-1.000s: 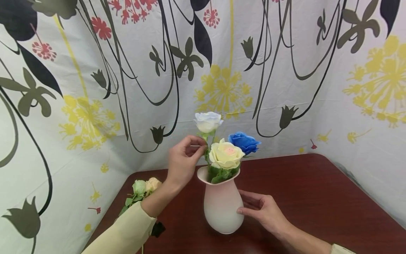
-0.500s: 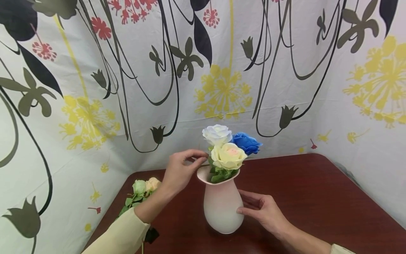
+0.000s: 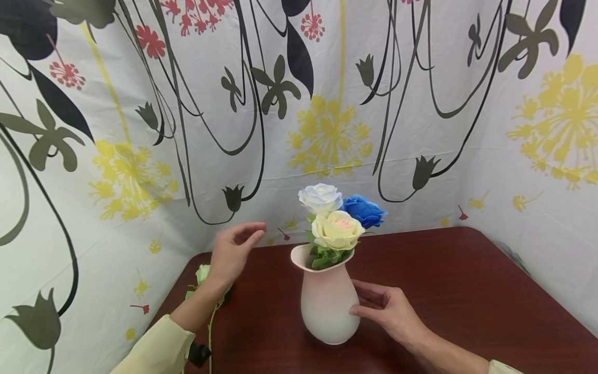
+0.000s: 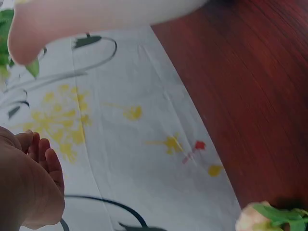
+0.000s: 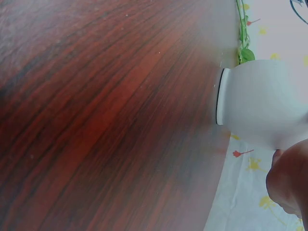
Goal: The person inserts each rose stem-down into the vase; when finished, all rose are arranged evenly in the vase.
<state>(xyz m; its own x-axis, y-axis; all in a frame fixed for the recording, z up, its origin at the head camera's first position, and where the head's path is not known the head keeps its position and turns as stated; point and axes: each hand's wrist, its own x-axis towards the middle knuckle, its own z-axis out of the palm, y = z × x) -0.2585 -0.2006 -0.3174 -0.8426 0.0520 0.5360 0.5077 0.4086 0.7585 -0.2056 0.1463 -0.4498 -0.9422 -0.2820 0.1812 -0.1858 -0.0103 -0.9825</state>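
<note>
A white vase (image 3: 329, 307) with a flared pinkish rim stands upright on the table. In it are a white rose (image 3: 320, 199), a blue rose (image 3: 364, 211) and a cream rose (image 3: 337, 230), their stems hidden inside. My right hand (image 3: 391, 314) holds the vase's right side, thumb in front and fingers behind; the right wrist view shows that hand (image 5: 288, 180) against the vase wall. Left of the vase, in the air, my left hand (image 3: 235, 250) has nothing in its loosely bent fingers. The left wrist view has this hand (image 4: 36, 183) at its left edge.
More roses lie on the dark red table (image 3: 444, 291) at the left, partly behind the left forearm: a pale green rose (image 3: 202, 273) and a peach rose (image 4: 252, 217). A patterned cloth (image 3: 210, 130) hangs along the back and sides.
The white rose has come down into the vase, beside the blue and cream ones. My left hand has let go of its stem and moved left. My right hand stays on the vase.
</note>
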